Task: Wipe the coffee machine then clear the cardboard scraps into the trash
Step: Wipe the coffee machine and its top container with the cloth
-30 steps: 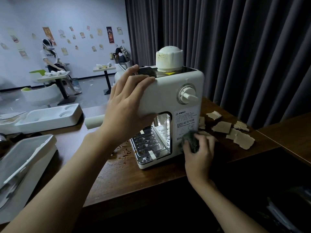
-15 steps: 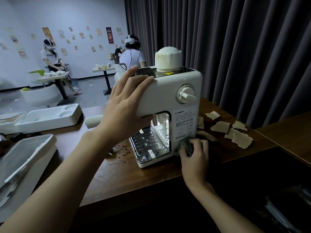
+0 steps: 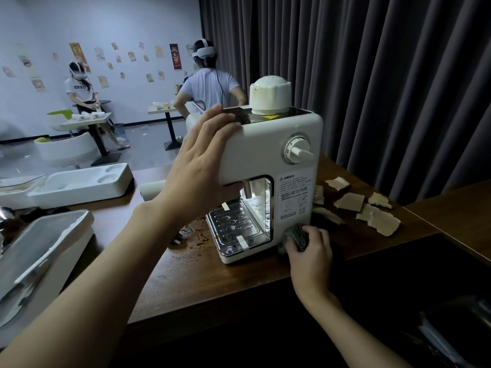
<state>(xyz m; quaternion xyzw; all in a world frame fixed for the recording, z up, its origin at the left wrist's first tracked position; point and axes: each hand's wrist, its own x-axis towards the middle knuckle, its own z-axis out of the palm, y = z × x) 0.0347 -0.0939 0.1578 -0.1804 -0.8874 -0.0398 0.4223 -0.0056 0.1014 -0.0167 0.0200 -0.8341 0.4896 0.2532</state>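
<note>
A white coffee machine (image 3: 268, 160) stands upright near the front edge of a brown wooden desk (image 3: 212, 274). The left hand (image 3: 202, 168), arm stretched forward, lies flat against the machine's upper left side, fingers straight, fingertips on its top edge, holding nothing. The right hand (image 3: 309, 248), wrist low at the desk's edge, curls round a dark cloth (image 3: 297, 235) pressed to the machine's lower right corner. Torn cardboard scraps (image 3: 378, 221) lie scattered on the desk just right of the machine. Behind, 2 people (image 3: 210, 86) in headsets stand at small tables.
</note>
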